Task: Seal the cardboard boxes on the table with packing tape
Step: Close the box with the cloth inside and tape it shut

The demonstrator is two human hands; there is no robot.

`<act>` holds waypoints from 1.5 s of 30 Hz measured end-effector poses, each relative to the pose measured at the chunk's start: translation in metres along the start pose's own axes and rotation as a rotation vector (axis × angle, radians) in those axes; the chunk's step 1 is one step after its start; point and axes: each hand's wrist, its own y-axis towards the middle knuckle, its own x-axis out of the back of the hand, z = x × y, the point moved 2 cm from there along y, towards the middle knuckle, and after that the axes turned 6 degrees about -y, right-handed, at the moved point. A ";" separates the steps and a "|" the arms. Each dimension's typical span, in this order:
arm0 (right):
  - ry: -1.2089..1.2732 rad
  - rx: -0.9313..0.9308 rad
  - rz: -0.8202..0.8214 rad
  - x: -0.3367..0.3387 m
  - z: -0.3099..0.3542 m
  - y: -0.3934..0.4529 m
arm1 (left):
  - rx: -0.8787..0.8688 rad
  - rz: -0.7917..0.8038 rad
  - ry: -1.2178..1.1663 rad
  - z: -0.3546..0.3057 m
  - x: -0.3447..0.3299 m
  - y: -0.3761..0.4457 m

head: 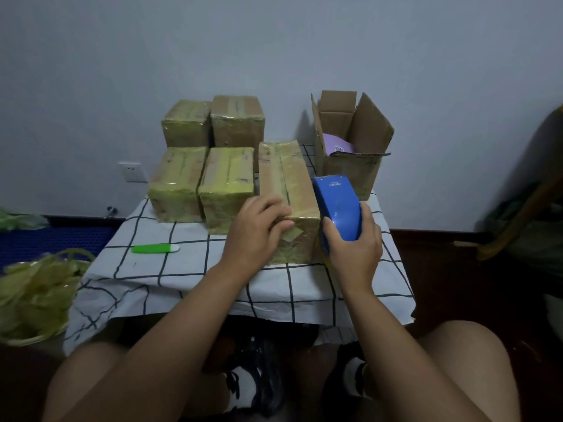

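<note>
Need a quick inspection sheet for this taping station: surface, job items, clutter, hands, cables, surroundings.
Surface: small table under a white checked cloth, wrinkled at the near edge.
Job's things: five closed cardboard boxes wrapped in yellowish tape, the nearest box in work; one open box at back right, flaps up, something purple inside; blue tape dispenser.
Clutter: green utility knife lying on the cloth, left of the hands.
Hands: left hand rests on the nearest box's front corner; right hand grips the dispenser against that box's right side.
Cables: nothing seen.
Surroundings: plain wall with a socket; heap of yellowish plastic at left.
</note>
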 end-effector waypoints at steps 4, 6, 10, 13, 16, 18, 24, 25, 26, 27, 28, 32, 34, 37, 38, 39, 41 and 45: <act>-0.012 0.002 0.008 0.000 -0.004 0.000 | 0.033 -0.039 0.026 0.000 -0.007 -0.003; -0.013 -0.001 0.012 0.000 -0.005 0.001 | 0.021 -0.008 0.030 0.000 -0.004 -0.005; -0.033 0.001 0.015 -0.001 -0.005 0.002 | 0.049 0.018 -0.002 0.006 0.004 -0.006; -0.049 0.011 0.019 0.000 -0.005 0.001 | 0.055 -0.008 0.015 0.003 0.002 -0.001; -0.040 0.011 0.041 0.003 -0.004 -0.001 | 0.060 0.005 0.028 -0.001 0.002 0.000; -0.029 0.007 0.057 0.005 -0.003 -0.002 | 0.043 0.043 0.023 0.002 0.006 -0.004; -0.024 -0.006 0.069 0.008 -0.001 -0.003 | 0.126 -0.009 -0.029 -0.001 0.009 -0.004; -0.023 -0.008 0.072 0.008 -0.001 -0.003 | 0.134 0.003 -0.030 -0.003 0.009 -0.003; -0.022 -0.011 0.076 0.008 -0.001 -0.003 | 0.142 0.020 -0.035 -0.004 0.009 -0.002; -0.021 -0.015 0.078 0.009 -0.001 -0.003 | 0.144 0.036 -0.044 -0.005 0.011 -0.002; -0.020 -0.019 0.080 0.009 -0.001 -0.003 | 0.154 0.051 -0.062 -0.005 0.012 -0.003; -0.017 -0.013 0.077 0.009 -0.003 -0.004 | 0.349 0.099 -0.357 -0.005 0.020 -0.013; -0.005 -0.011 0.070 0.009 -0.004 -0.005 | 0.400 0.077 -0.495 -0.003 0.023 -0.013; 0.013 -0.003 0.065 0.008 -0.006 -0.003 | 0.444 0.051 -0.601 0.005 0.024 -0.009; 0.011 0.004 0.063 0.008 -0.007 -0.003 | 0.463 0.051 -0.639 0.009 0.023 -0.009; 0.009 0.010 0.059 0.007 -0.008 -0.002 | 0.478 0.061 -0.674 0.012 0.023 -0.010; 0.008 0.018 0.052 0.006 -0.009 -0.001 | 0.481 0.089 -0.713 0.017 0.024 -0.010; 0.016 0.030 0.033 0.005 -0.012 -0.001 | 0.425 0.109 -0.683 0.026 0.028 -0.005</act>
